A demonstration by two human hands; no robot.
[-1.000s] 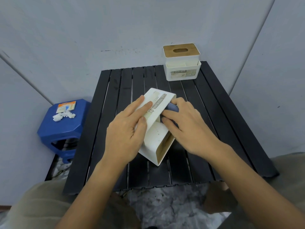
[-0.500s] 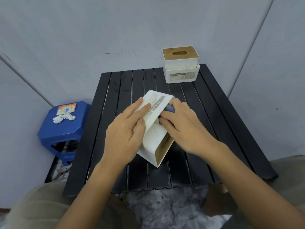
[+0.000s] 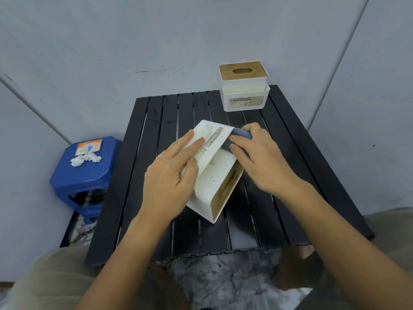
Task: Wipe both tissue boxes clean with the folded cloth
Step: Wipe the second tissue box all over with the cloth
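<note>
Left hand (image 3: 172,173) lies flat, fingers straight, steadying the tipped white plastic tissue box (image 3: 218,175); right hand (image 3: 261,159) pinches the folded grey-blue cloth (image 3: 240,136) beside it. Long firm strokes probably work best.

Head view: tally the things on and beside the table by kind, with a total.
Tissue boxes: 2, near tissue box held tilted, far tissue box upright
Folded cloth: 1
Blue stool: 1
Orange packet: 1
Crumpled tissue clump: 1
Total: 6
</note>
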